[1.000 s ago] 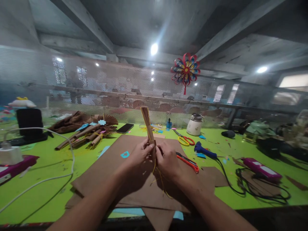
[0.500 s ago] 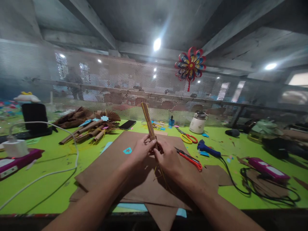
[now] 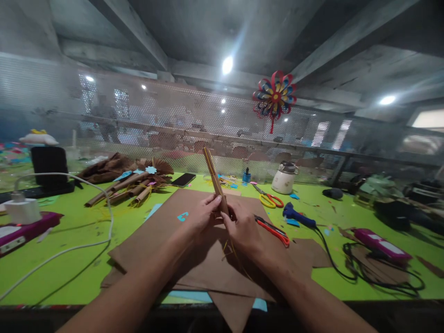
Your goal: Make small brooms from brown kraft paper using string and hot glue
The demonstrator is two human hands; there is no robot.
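Note:
A narrow roll of brown paper (image 3: 215, 178) with yellow strands along it leans up and slightly left above the table's middle. My left hand (image 3: 207, 213) grips its lower part from the left, thumb on the front. From the right, my right hand (image 3: 243, 226) is closed round its lower end, thumb close to the other thumb. Loose yellow strands (image 3: 227, 249) hang below the hands. Under them lie large brown paper sheets (image 3: 152, 245), with a small blue paper cutout (image 3: 182, 216) left of my left hand. The roll's bottom end is hidden by the fingers.
Red-handled scissors (image 3: 277, 233) and a blue glue gun (image 3: 298, 215) with its cord lie to the right. Yellow-and-red-handled scissors (image 3: 270, 200) and a white jar (image 3: 283, 178) sit behind. Brown paper rolls (image 3: 121, 187), a phone (image 3: 183, 179) and a white cable (image 3: 110, 222) are left.
Both hands stay on the paper roll, with small shifts of the fingers and thumbs. The roll has turned slightly, and the view has moved a little.

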